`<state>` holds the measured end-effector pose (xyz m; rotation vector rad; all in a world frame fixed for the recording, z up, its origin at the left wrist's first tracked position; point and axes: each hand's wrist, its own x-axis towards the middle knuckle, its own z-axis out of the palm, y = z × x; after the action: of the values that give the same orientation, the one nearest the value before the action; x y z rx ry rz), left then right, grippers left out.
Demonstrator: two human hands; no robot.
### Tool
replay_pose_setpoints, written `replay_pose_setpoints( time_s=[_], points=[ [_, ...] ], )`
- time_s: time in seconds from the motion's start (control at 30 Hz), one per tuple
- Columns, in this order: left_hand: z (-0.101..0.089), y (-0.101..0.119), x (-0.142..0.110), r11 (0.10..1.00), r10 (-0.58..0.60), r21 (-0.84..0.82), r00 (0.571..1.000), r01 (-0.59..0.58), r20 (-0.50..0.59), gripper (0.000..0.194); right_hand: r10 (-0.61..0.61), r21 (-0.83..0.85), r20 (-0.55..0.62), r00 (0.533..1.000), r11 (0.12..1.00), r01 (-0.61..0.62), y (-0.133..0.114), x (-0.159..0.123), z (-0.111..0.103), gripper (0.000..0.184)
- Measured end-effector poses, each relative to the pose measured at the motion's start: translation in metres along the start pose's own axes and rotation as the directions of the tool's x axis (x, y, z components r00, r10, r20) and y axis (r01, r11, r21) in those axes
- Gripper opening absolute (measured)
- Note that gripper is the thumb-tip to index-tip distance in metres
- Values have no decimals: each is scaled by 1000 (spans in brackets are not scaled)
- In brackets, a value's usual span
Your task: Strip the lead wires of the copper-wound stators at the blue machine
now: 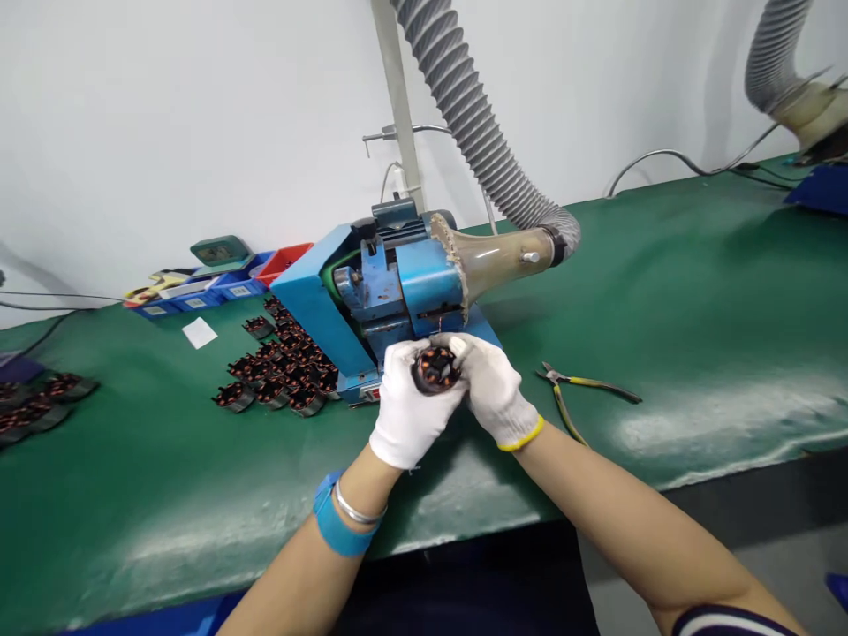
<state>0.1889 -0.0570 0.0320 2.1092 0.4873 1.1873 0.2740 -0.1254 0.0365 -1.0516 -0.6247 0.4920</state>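
Observation:
Both my hands wear white gloves and are together at the front of a blue bench machine [430, 274]. My left hand [414, 406] is wrapped round the left side of a motor stator [437, 369], a dark ring with copper windings inside. On its right side, the fingers of my right hand [490, 380] close on the rim and near a thin copper wire that rises toward the machine's slot. Whether the wire enters the slot I cannot tell. Left of the machine, several more stators [282, 362] lie grouped on the green table.
Yellow-handled cutting pliers [563, 380] lie right of my hands. A grey ribbed hose [477, 115] runs up from the machine's funnel [507, 261]. Blue bins [178, 300], a red bin [288, 261] and a white paper slip [199, 332] are at the back left. More stators [43, 406] sit at far left.

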Motion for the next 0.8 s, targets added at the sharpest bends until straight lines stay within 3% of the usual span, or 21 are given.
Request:
replay_pose_setpoints(
  time_s=[0.1, 0.17, 0.23, 0.33, 0.4, 0.5, 0.57, 0.6, 0.67, 0.73, 0.8],
  points=[
    [-14, 2, -10, 960, -181, -204, 980, 194, 82, 52, -144, -212, 118, 982, 963, 167, -6, -8, -7, 41],
    [-24, 4, -11, 857, -329, -350, 924, 378, 192, 50, -271, -330, 154, 950, 892, 308, -11, -11, -11, 35],
    [-34, 5, -8, 697, -407, -481, 845, 532, 347, 52, -401, -405, 235, 885, 788, 464, -16, -13, -13, 31],
    [-46, 3, -4, 439, -369, -614, 754, 656, 543, 62, -492, -418, 449, 746, 622, 662, -21, -15, -12, 58],
    [-50, 1, -3, 322, -314, -659, 734, 679, 602, 65, -488, -418, 558, 672, 534, 735, -21, -16, -11, 68],
    [-51, -2, -3, 312, -277, -665, 734, 679, 620, 64, -477, -426, 616, 627, 468, 774, -18, -15, -11, 72],
    [-49, -2, -2, 389, -308, -609, 721, 691, 621, 62, -443, -439, 593, 672, 521, 732, -16, -16, -10, 69],
    [-49, -2, -2, 426, -331, -573, 710, 700, 622, 60, -404, -454, 552, 730, 589, 669, -15, -16, -10, 65],
    [-47, -1, -2, 456, -361, -517, 682, 724, 636, 56, -275, -428, 373, 886, 796, 427, -15, -15, -8, 54],
    [-46, 0, -3, 449, -357, -518, 677, 728, 643, 57, -90, -192, 135, 987, 975, 115, -16, -11, -6, 42],
    [-44, 1, -5, 472, -352, -545, 715, 693, 604, 59, 62, 136, -41, 997, 989, -56, -18, -3, -7, 36]
  ],
)
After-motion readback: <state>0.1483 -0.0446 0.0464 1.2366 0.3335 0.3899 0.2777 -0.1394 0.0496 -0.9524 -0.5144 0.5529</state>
